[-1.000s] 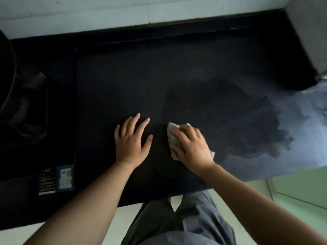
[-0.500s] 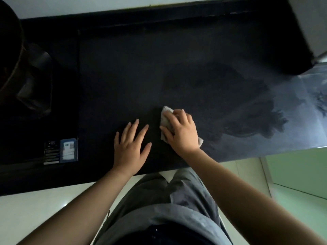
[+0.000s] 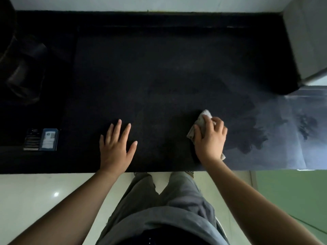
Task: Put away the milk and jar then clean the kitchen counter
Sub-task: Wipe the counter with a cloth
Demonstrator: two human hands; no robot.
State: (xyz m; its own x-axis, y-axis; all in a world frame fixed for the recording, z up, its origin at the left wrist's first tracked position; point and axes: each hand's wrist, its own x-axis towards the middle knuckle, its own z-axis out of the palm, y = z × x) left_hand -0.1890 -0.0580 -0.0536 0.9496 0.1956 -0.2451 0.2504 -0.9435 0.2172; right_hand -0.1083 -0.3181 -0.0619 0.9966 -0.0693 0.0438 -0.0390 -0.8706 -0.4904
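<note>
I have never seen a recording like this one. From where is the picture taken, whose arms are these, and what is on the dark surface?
No machine here: a person wears a camera on the head, looking down, so you see their own arms and grey trousers. The surface is a black kitchen counter. The left hand rests flat on it, fingers spread, holding nothing. The right hand grips a crumpled pale cloth against the counter. Right of it are dark damp-looking smears. A small blue and white sticker sits at the left. Shapes at the far left are too dim to name.
</note>
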